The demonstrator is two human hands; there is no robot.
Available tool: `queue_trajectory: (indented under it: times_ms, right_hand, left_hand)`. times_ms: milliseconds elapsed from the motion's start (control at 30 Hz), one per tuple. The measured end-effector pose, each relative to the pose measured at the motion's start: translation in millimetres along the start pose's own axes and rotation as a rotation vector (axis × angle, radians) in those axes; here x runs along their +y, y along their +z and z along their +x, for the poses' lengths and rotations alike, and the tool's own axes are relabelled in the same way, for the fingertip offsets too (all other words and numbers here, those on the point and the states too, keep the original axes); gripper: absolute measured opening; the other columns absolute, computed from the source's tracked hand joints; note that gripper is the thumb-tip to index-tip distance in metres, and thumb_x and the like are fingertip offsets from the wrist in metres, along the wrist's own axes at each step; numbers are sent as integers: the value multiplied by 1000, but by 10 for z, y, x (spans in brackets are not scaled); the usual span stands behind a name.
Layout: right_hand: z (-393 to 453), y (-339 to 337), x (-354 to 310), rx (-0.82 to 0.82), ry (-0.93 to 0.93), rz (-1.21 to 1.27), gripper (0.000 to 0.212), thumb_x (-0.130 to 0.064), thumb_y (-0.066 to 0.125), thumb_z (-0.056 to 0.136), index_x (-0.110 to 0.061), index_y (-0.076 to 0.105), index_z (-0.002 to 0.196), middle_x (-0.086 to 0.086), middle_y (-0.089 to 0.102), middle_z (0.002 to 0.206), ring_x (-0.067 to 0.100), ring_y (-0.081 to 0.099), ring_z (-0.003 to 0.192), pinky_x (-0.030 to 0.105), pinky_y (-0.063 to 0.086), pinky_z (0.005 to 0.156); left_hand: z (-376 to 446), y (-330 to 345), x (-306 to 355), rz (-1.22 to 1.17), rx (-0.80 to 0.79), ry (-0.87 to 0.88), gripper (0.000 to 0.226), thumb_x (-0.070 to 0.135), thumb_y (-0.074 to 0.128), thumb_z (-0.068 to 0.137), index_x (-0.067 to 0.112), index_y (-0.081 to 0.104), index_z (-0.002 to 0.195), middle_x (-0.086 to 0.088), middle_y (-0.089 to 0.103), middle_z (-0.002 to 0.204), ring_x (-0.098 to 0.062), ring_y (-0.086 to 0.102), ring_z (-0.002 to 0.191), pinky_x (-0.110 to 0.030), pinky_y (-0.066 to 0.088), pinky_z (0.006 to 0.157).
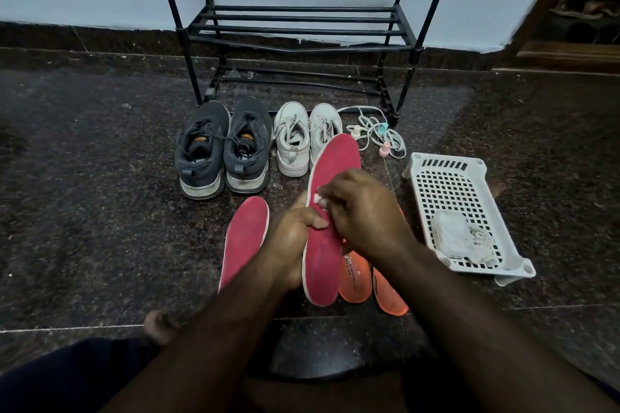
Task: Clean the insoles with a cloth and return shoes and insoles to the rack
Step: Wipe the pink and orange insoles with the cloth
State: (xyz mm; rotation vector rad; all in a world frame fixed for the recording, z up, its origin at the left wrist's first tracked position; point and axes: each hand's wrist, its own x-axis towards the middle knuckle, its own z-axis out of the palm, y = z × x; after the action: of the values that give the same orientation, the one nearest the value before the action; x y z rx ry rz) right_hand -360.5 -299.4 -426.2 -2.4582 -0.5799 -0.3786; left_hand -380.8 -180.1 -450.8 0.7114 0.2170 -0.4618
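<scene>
Two dark gray shoes sit side by side on the speckled floor, toes toward the black shoe rack by the wall. Just to their right stand two white shoes. In front of the gray shoes, a red insole lies flat on the floor. Next to it, the left hand grips a second red insole by its edge, thumb on top, and holds it up off the floor, tilted, with its tip over the right white shoe. The right hand pinches a small white cloth and presses it on the red top of that insole. Under this hand, two orange insoles lie on the floor, partly hidden. Behind them, near the rack's leg, is a loose white cord with clips. Farthest right is a white plastic basket with white rags inside.
</scene>
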Motion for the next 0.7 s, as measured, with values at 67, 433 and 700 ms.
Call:
queue_trajectory:
  times_ms: [67, 433, 700]
  right_hand:
    - [112, -37, 112, 106, 32, -46, 16, -1, 69, 79, -10, 77, 89, 5, 67, 86, 23, 63, 81, 31, 48, 77]
    - [132, -70, 150, 171, 164, 16, 18, 2, 70, 79, -11, 77, 90, 2, 69, 88, 19, 64, 85, 12, 37, 78]
    - [141, -81, 205, 179, 131, -2, 17, 0, 71, 78, -14, 75, 87, 1, 69, 86, 19, 64, 84, 30, 49, 78]
  left_hand:
    - [-21, 12, -12, 46, -18, -33, 59, -12, 25, 79, 14, 54, 123, -13, 69, 85, -29, 66, 61, -41, 56, 52]
    - [1, -49, -60, 71, -7, -106, 52, -9, 38, 74, 18, 63, 110, -17, 66, 85, -33, 61, 58, -40, 55, 52]
    - [-12, -46, -62, 144, -19, -109, 47, -10, 34, 77, 15, 65, 101, -18, 65, 77, -32, 57, 54, -40, 56, 52]
